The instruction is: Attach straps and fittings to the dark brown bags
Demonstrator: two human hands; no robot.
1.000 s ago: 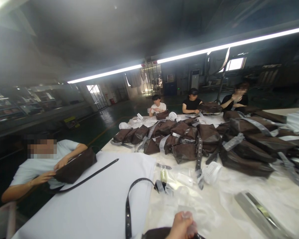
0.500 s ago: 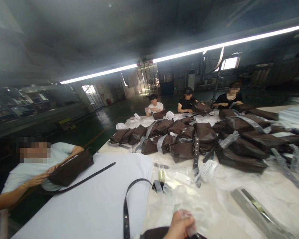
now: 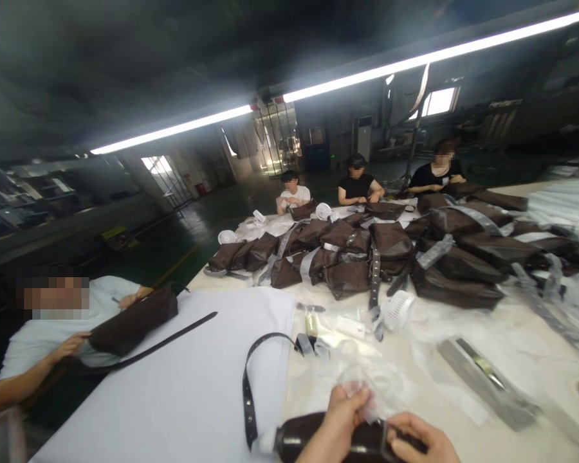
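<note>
Across the worktop [image 3: 302,402], your right hand [image 3: 415,437] has come in, curled over the brown bag [image 3: 328,437]; your left hand [image 3: 338,427] pinches clear plastic [image 3: 369,392].

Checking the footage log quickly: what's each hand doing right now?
Left hand: closed, pinching clear plastic film.
Right hand: closed, gripping a dark brown bag.
</note>
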